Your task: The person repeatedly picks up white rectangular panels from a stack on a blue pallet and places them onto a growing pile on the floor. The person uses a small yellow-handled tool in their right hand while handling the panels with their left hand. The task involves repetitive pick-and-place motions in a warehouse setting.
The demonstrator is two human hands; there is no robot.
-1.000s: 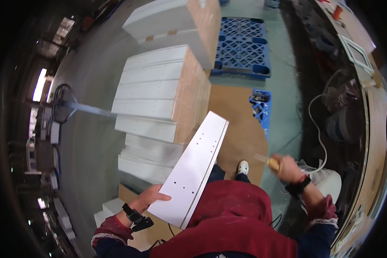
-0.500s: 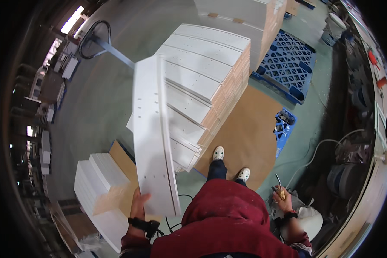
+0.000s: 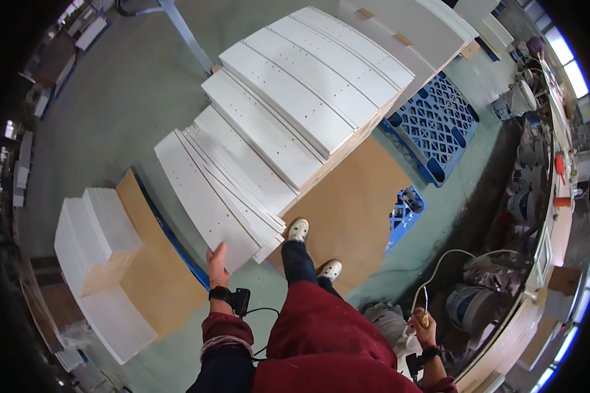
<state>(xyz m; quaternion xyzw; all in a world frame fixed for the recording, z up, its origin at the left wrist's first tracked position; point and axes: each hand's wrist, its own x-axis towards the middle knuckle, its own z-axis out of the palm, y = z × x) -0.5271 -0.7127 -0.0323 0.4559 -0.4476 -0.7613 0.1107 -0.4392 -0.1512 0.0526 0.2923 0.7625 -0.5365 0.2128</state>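
Note:
My left hand (image 3: 217,263) grips the near end of a long white panel (image 3: 200,196), its thumb by the edge. Small dark holes dot the panel, which lies at the left side of a large stack of white panels (image 3: 314,72). Under and beside it, several more panels fan out at slightly different angles. Off to the right, my right hand (image 3: 424,331) is closed around a slim tool (image 3: 426,319) with a yellow handle and a thin shaft pointing up. I cannot tell the tool's exact kind.
A smaller stack of white boards (image 3: 98,229) stands left on a brown sheet (image 3: 167,288). Brown board (image 3: 341,196) covers the floor by my feet. Blue plastic pallets (image 3: 436,128) lie right of the big stack. Buckets (image 3: 469,308), a pale hose (image 3: 439,262) and a bench line the right side.
The panel in my left hand has come down from a raised position onto the left side of the stack. My view has shifted. The tool stays in my right hand.

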